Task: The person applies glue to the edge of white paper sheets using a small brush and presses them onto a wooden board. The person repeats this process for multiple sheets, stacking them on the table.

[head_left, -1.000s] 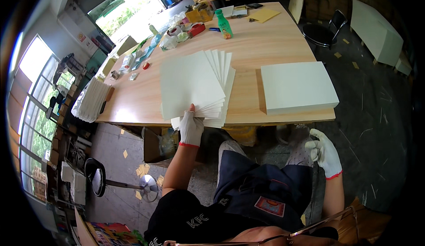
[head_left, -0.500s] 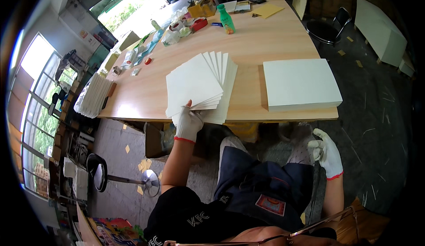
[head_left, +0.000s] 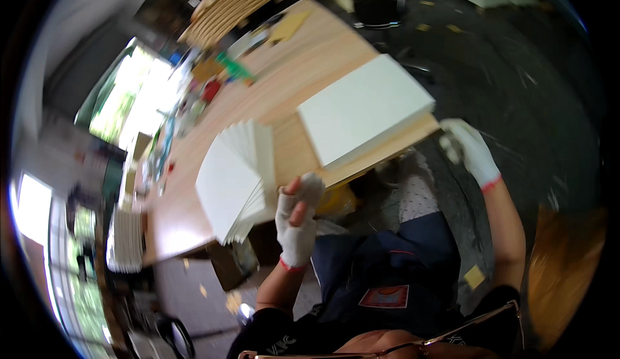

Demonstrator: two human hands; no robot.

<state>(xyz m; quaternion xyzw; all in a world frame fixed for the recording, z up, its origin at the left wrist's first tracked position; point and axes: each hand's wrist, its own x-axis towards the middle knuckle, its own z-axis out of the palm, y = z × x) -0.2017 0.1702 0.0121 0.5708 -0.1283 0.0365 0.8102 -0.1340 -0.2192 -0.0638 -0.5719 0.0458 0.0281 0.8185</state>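
Note:
My left hand, in a white glove with a red cuff and bare fingertips, is raised at the table's front edge with its fingers apart. It holds nothing. Just left of it lies a fanned pile of white paper sheets, its near corner close to the edge. A thick, squared stack of white paper sits right of the fan. My right hand, gloved the same way, is by the table's right corner beside that stack, fingers loosely bent and apart, with nothing visible in them.
The wooden table carries a blurred green bottle, a red roll and yellow paper farther back. Another paper pile stands at its left end. A black chair is beyond the right side; a cardboard piece is at lower right.
My left hand has let go of the fanned sheets and moved right. My right hand has come up near the table corner. The whole view has turned, shifting the table leftward.

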